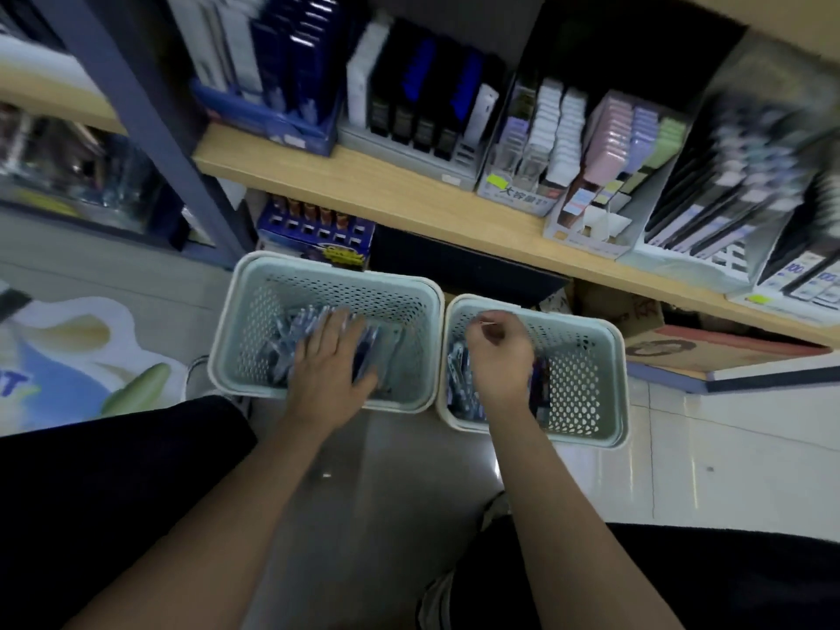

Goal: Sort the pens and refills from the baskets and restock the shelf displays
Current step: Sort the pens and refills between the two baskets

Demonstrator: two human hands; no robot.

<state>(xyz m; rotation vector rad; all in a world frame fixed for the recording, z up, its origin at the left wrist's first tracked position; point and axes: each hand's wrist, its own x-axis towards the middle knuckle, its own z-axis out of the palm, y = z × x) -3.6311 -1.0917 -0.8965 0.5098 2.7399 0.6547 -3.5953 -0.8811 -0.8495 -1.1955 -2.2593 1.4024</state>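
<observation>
Two pale green perforated baskets stand side by side on the floor below a wooden shelf. In the left basket (411, 320), my left hand (329, 356) lies with fingers spread flat on a pile of clear-wrapped blue pen packs (291, 334). Inside the right basket (591, 356), my right hand (497, 352) has its fingers curled, pinching something thin and light at its fingertips; the thing is too blurred to name. More blue packs (457, 379) lie under and beside that hand.
The wooden shelf (363, 184) above the baskets carries display boxes of pens, refills and pastel notepads. A blue box of pens (318, 234) sits behind the left basket. Cardboard boxes (691, 347) lie on the lower right shelf. My knees frame a bare grey floor strip.
</observation>
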